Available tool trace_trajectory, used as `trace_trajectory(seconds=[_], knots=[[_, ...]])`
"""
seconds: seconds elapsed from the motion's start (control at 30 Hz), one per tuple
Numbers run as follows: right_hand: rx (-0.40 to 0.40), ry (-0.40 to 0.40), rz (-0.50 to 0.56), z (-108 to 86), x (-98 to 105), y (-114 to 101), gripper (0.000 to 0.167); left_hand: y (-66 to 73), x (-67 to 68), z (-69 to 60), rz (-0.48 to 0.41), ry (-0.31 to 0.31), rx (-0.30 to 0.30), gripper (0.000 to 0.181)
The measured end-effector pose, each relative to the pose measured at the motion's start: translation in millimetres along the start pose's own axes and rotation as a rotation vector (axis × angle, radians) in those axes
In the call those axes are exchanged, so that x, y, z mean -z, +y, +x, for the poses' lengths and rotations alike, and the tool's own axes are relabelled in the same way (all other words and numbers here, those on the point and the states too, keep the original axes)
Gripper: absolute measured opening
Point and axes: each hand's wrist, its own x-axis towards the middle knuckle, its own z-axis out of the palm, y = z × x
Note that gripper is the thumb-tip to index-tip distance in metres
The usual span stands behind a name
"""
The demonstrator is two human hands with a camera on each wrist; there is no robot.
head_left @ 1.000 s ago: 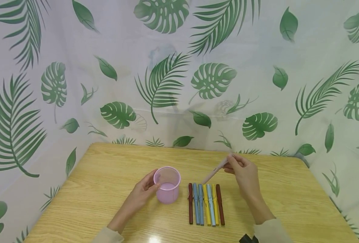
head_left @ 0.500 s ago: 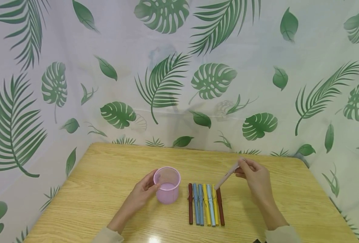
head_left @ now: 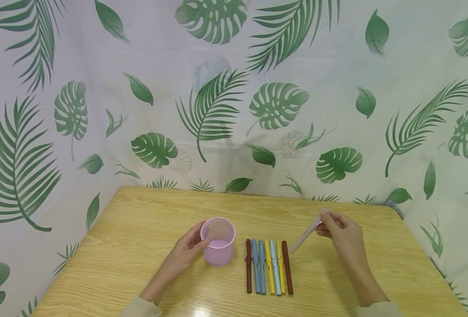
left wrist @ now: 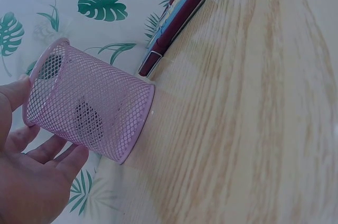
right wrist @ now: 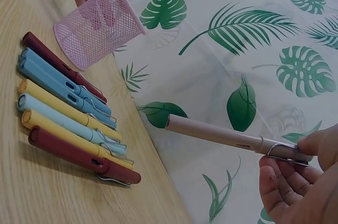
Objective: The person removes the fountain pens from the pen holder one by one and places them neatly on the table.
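Observation:
My left hand (head_left: 181, 257) holds a pink mesh pen holder (head_left: 218, 255), thumb on the near side of its rim and fingers behind. The holder stands upright on the table, and no pens show inside. To the right, my right hand (head_left: 346, 242) pinches a pale pink pen (right wrist: 211, 133) by its clip end, between thumb and fingers. That pen slants down to the left, its lower end just right of a row of pens. The row has a dark red pen (head_left: 248, 266) at the left, blue ones, yellow ones around a light blue pen (head_left: 275, 268), and another dark red pen (head_left: 287, 268).
The wood-grain table (head_left: 154, 211) reaches back to a white leaf-patterned cloth (head_left: 226, 132). Its left and right edges slope away toward that cloth. Light glares off the table near the front.
My right hand has moved to the right and toward me with the pale pink pen, from behind the row to beyond its right end. The left hand and pen holder have stayed put.

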Motion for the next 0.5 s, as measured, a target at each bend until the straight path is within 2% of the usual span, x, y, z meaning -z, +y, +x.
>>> trace_trajectory(seconds=[0.27, 0.5], knots=[[-0.016, 0.000, -0.021, 0.0, 11, 3, 0.041, 0.1, -0.3, -0.1, -0.005, -0.003, -0.019, 0.064], [0.002, -0.006, -0.077, -2.7, 21, 5, 0.046, 0.2, -0.3, 0.2, 0.008, 0.002, -0.023, 0.064]])
